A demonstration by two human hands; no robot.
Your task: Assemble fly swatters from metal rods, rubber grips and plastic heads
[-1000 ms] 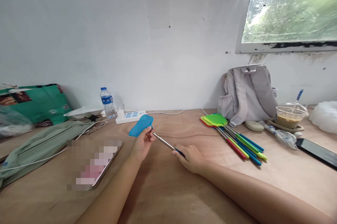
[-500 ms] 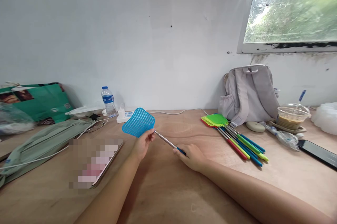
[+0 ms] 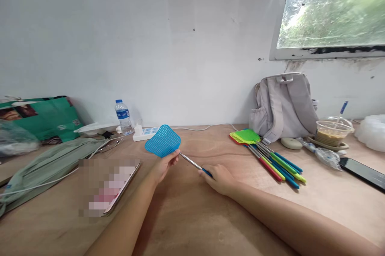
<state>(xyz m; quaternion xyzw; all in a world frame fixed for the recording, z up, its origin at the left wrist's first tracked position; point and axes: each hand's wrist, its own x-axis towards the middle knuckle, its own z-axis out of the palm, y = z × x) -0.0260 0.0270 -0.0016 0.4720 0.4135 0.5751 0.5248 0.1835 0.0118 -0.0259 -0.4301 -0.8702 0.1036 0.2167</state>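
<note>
A blue fly swatter [image 3: 164,141] with a perforated head and a metal telescopic rod is held between both hands above the table. My left hand [image 3: 165,167] is closed at the base of the head, where it meets the rod. Wrapped round the blue grip at the other end is my right hand [image 3: 219,179], resting low near the tabletop. The rod slants down from the head to the right hand. Right of that hand lies a pile of fly swatters [image 3: 272,159] with green, yellow and red heads and coloured grips.
A grey backpack [image 3: 284,107] leans on the wall behind the pile. Right of it are an iced drink cup [image 3: 331,133] and a dark phone [image 3: 362,173]. To the left are a pixelated phone [image 3: 116,189], a water bottle [image 3: 122,117], a power strip [image 3: 144,133] and grey-green cloth [image 3: 54,163].
The swatter's head and my left hand have moved slightly right, toward my right hand, and the visible rod looks a little shorter. My right hand stays nearly in place.
</note>
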